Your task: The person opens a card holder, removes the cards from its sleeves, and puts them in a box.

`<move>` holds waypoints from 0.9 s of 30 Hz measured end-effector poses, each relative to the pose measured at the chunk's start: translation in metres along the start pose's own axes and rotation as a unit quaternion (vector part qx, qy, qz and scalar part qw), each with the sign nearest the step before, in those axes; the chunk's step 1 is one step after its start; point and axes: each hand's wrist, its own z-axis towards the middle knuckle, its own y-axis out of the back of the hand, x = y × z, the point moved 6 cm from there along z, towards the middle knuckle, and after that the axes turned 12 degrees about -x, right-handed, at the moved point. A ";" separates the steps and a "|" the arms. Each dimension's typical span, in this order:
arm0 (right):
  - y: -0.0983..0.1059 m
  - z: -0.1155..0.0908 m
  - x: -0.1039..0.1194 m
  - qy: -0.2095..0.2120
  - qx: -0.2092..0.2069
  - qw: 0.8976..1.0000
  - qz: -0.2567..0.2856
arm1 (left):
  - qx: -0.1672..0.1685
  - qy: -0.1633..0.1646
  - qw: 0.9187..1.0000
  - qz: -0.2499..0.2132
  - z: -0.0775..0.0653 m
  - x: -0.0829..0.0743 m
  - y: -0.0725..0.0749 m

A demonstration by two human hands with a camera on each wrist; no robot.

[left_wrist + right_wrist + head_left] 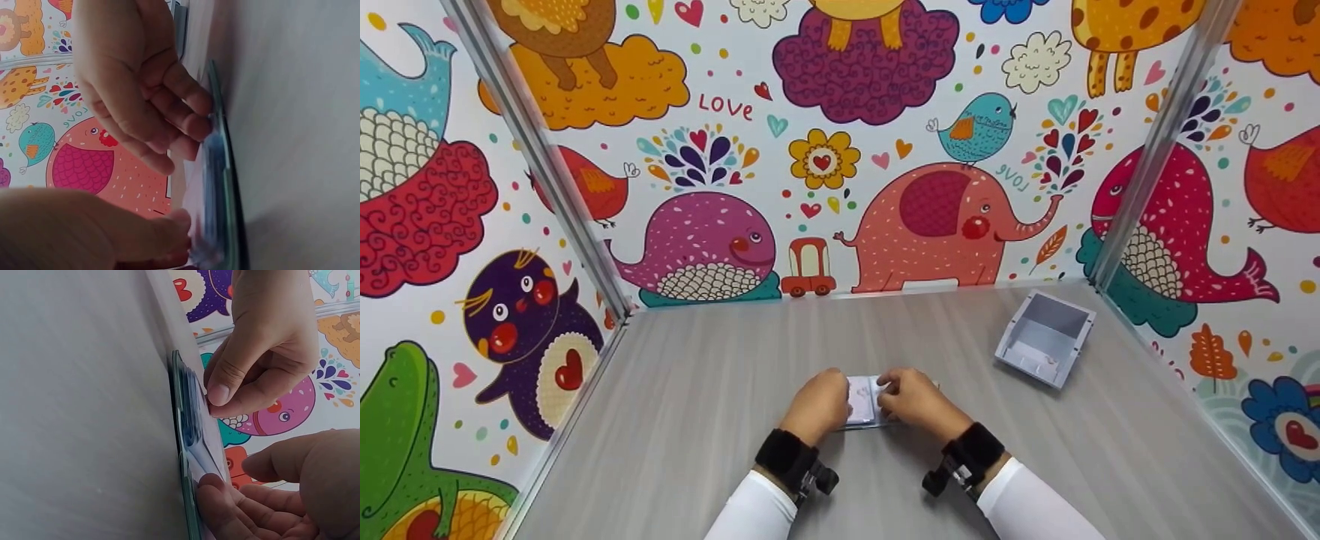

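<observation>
"Where is the booklet seen?"

"It is laid open on the wood-grained table, between the two hands; a green cover is shown underneath, with clear sleeves stacked over it."

"How is the left hand placed?"

"At the booklet's nine o'clock. A sleeve is pinched in its grip, between thumb and forefinger."

"And the right hand?"

"It is held at three o'clock with its grip spread: the thumb is kept apart, and the booklet is touched by the fingertips."

"What else is noted?"

"A grey box is set between two and three o'clock from the booklet. The wrists are wrapped in black bands, at eight and four o'clock. At twelve o'clock, the table is bordered by a wall printed with a whale and an elephant."
</observation>
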 end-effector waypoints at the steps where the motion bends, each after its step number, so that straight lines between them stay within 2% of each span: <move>1: 0.000 0.000 0.000 -0.002 -0.001 1.000 -0.001 | 0.003 0.003 1.000 0.005 -0.001 -0.001 0.001; 5: 0.001 -0.001 0.000 -0.010 -0.007 1.000 -0.003 | -0.003 -0.002 1.000 0.010 -0.002 -0.004 0.003; 8: 0.000 0.000 -0.002 -0.018 -0.009 1.000 0.004 | -0.005 -0.003 1.000 -0.010 0.000 0.000 -0.001; 11: 0.000 0.000 -0.004 -0.031 -0.010 0.999 0.016 | -0.011 -0.009 1.000 -0.016 0.007 0.015 -0.024; 15: 0.000 0.001 -0.005 -0.045 -0.010 0.999 0.021 | -0.020 -0.025 0.999 -0.018 0.019 0.041 -0.066; 17: 0.000 0.001 -0.005 -0.047 -0.012 0.999 0.019 | -0.015 -0.027 0.999 -0.025 0.024 0.051 -0.081; 20: 0.000 0.001 -0.006 -0.051 -0.014 0.998 0.022 | -0.012 -0.029 0.999 -0.033 0.028 0.059 -0.094; 22: 0.000 0.001 -0.006 -0.051 -0.016 0.998 0.025 | -0.015 -0.030 0.999 -0.035 0.028 0.059 -0.094; 23: -0.001 0.001 -0.006 -0.050 -0.016 0.998 0.027 | -0.019 -0.036 0.999 -0.027 0.024 0.052 -0.083; 27: 0.000 0.002 -0.006 -0.046 -0.022 0.998 0.032 | -0.035 -0.056 0.997 -0.030 0.015 0.037 -0.063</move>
